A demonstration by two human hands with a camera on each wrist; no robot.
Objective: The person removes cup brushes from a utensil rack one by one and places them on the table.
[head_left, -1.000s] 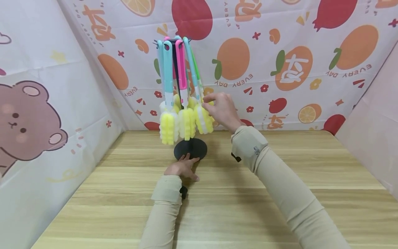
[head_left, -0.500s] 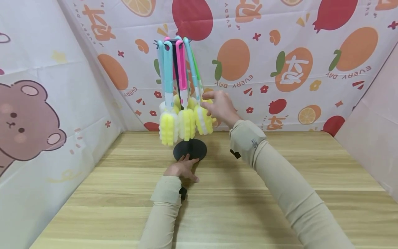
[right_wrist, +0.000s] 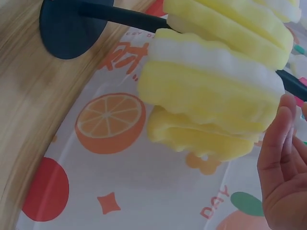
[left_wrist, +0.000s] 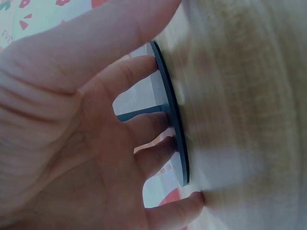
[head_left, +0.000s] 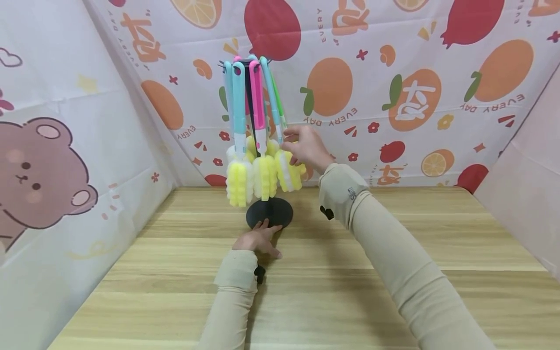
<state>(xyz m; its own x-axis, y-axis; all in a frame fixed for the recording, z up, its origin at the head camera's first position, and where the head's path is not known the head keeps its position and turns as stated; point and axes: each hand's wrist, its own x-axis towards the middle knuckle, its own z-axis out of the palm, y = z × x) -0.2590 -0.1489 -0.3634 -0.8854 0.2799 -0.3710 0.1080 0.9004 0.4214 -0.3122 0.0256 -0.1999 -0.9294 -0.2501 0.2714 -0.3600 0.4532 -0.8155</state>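
Observation:
Several sponge-headed cleaning brushes hang heads down from a black stand. Among them are a blue-handled brush [head_left: 239, 104], a pink-handled brush [head_left: 257, 95] and another blue-handled brush [head_left: 272, 97] at the right. My left hand [head_left: 257, 240] lies low in front, its fairly straight fingers on the stand's round base [head_left: 269, 210]; the little finger touches the table. Beside the rightmost yellow-and-white sponge head [right_wrist: 211, 81] is my right hand [head_left: 308, 146]. Its thumb and fingers stand apart around the white neck of the brush, fingertips right at the sponge's upper end in the right wrist view.
The wooden table [head_left: 393, 233] carries the stand near its back edge. Behind it hangs a fruit-print cloth [head_left: 350, 146], and a bear-print cloth [head_left: 109, 146] closes off the left side. A green-handled brush [head_left: 277, 99] hangs at the rear.
My right hand's thumb and index finger, close together at the brush neck a second ago, have parted. The left hand stays on the base. The head view has shifted slightly.

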